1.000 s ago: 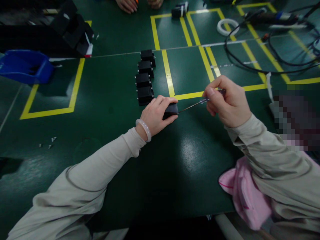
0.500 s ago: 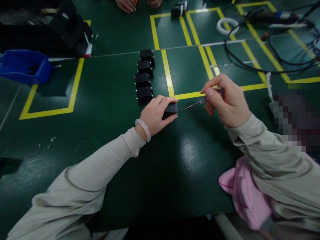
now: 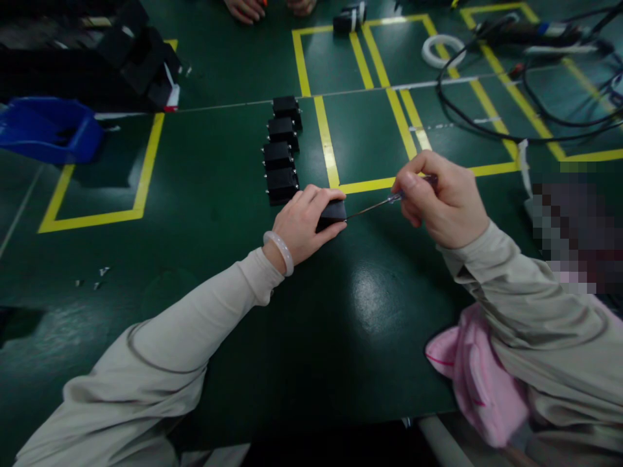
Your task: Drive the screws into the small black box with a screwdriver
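My left hand (image 3: pixel 306 224) is closed around a small black box (image 3: pixel 333 211) on the green table, with its right end showing between thumb and forefinger. In my right hand (image 3: pixel 440 194) is a screwdriver (image 3: pixel 395 198) with a clear handle. Its thin shaft slopes down to the left, and the tip meets the right end of the box. Whatever lies under the tip is too small to make out. Just beyond my left hand, several similar black boxes (image 3: pixel 282 185) stand in a row, with small shiny screws at their ends.
Loose screws (image 3: pixel 97 285) lie at left, below a blue bin (image 3: pixel 53 130) and stacked black parts (image 3: pixel 131 58). A tape roll (image 3: pixel 442 52) and black cables (image 3: pixel 467 117) occupy the far right. Pink cloth (image 3: pixel 481 376) hangs by my right forearm. Another person's hands (image 3: pixel 248 10) show at the far edge.
The fingers of my right hand have shifted slightly around the screwdriver handle. My left hand and the box stay in place, and the tip remains at the box's end.
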Motion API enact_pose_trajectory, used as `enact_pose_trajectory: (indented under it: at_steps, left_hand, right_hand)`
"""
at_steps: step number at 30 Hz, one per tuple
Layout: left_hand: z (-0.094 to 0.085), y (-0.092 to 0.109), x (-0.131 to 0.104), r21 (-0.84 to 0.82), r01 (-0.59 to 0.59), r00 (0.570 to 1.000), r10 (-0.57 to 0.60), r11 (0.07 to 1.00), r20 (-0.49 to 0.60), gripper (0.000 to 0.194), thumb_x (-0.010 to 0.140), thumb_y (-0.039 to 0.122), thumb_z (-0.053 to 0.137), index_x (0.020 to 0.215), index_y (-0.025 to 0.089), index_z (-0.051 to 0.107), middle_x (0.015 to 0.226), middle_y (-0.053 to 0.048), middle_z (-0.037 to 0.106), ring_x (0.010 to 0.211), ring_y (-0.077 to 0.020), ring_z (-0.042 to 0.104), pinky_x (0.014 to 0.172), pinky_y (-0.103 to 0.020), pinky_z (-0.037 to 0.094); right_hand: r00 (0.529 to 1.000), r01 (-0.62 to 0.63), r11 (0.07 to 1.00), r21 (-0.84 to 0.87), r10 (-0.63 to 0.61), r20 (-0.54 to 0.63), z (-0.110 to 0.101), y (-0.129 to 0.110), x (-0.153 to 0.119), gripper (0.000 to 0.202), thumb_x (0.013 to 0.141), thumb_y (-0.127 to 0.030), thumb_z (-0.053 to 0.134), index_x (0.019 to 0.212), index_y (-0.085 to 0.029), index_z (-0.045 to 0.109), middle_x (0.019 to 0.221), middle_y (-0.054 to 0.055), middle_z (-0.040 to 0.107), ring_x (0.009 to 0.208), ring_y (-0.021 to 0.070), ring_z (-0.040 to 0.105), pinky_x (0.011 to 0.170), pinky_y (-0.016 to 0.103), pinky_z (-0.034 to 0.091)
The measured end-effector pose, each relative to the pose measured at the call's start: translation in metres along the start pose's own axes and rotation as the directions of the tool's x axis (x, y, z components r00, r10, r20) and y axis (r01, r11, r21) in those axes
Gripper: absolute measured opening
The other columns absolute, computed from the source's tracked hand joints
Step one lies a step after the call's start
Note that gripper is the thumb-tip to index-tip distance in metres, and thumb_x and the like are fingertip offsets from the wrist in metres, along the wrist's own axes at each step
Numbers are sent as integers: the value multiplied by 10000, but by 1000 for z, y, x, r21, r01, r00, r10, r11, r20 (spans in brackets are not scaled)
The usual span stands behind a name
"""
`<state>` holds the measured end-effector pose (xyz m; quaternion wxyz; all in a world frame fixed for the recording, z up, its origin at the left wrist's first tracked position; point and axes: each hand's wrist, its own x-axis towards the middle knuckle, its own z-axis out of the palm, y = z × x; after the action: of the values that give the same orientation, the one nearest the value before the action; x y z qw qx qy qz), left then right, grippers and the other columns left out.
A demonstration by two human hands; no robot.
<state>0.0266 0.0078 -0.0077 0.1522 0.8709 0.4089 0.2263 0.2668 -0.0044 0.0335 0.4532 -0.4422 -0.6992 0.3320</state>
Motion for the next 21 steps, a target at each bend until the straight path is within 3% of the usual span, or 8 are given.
enact_pose_trajectory:
  at_steps: [5, 9, 15, 21]
  left_hand:
    - [0, 1, 0, -5, 7, 1000, -7, 1000, 2, 394, 940, 334, 636, 1289, 173, 548, 1212, -112, 611, 1128, -274, 590, 995, -450, 497]
    - [-1, 1, 0, 3, 7, 1000, -7, 1000, 1, 397, 938, 329, 640, 1289, 164, 552, 1212, -116, 613, 1131, -275, 592, 1000, -447, 495]
    - [0, 1, 0, 4, 5, 1000, -5, 1000, -4, 401, 938, 328, 642, 1291, 158, 557, 1208, -116, 614, 1127, -274, 594, 997, -441, 494]
    - [0, 1, 0, -1, 3, 1000, -3, 1000, -5, 395, 936, 326, 642, 1289, 172, 552, 1218, -108, 612, 1133, -271, 591, 1007, -441, 490]
  right_hand:
    - [1000, -3, 1000, 15, 3, -14, 0, 0, 1, 281, 943, -518, 623, 878, -255, 552, 494, -74, 455, 388, 89, 431, 372, 265, 313]
    - [1000, 29, 1000, -13, -29, 1, 0, 0, 0, 297, 977, -476, 586, 801, -240, 540, 459, -83, 403, 347, 77, 414, 354, 261, 305]
    - [999, 32, 999, 11, -32, -14, 1, -1, 0, 274, 956, -490, 617, 868, -243, 538, 488, -84, 452, 372, 78, 442, 354, 251, 317]
    - [998, 53, 999, -6, -53, -19, 1, 2, 0, 289, 973, -481, 593, 829, -236, 539, 454, -97, 398, 333, 62, 406, 335, 242, 284]
